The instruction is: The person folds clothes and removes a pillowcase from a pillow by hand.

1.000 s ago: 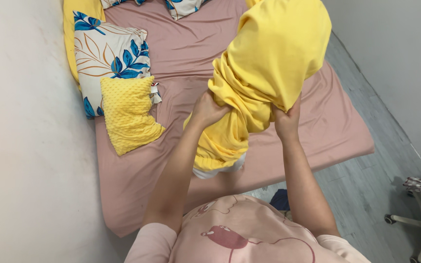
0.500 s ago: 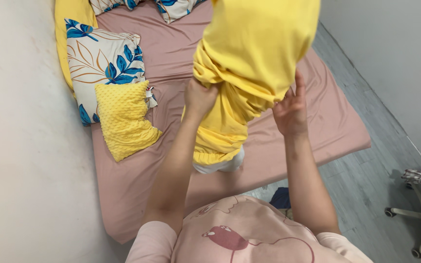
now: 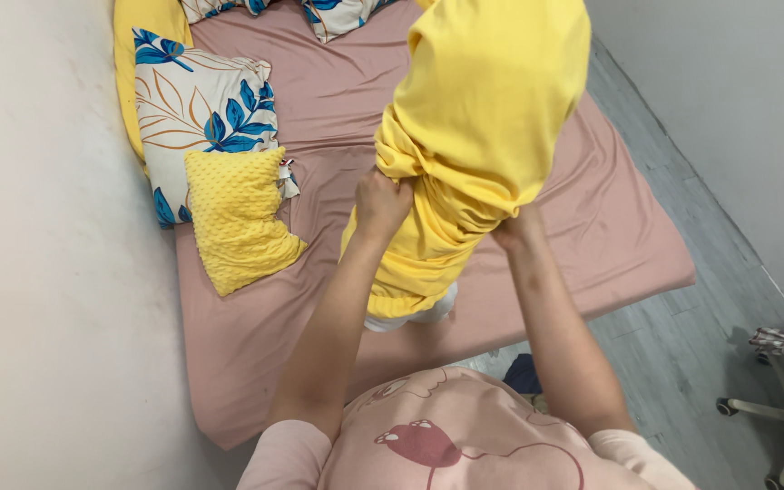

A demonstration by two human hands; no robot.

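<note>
Both hands grip a yellow pillowcase [image 3: 487, 118] held up mid-frame above the pink mattress [image 3: 592, 227]. The left hand [image 3: 381, 201] is a closed fist on bunched fabric — the right hand [image 3: 517, 227] is half hidden, fingers tucked into the folds. A white pillow [image 3: 410, 316] peeks out below.

Pale pink short-sleeved shirt [image 3: 465, 436], dark red cartoon print, bare forearms

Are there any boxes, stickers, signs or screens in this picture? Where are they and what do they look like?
No boxes, signs or screens show here.
Small tag: a tiny pale label sticking out at the edge of the yellow dotted cushion, beside the leaf-print pillow; too small to tell more.
Shirt picture: a dark red drawing with thin lines on the person's pink top, at the bottom of the view.
</note>
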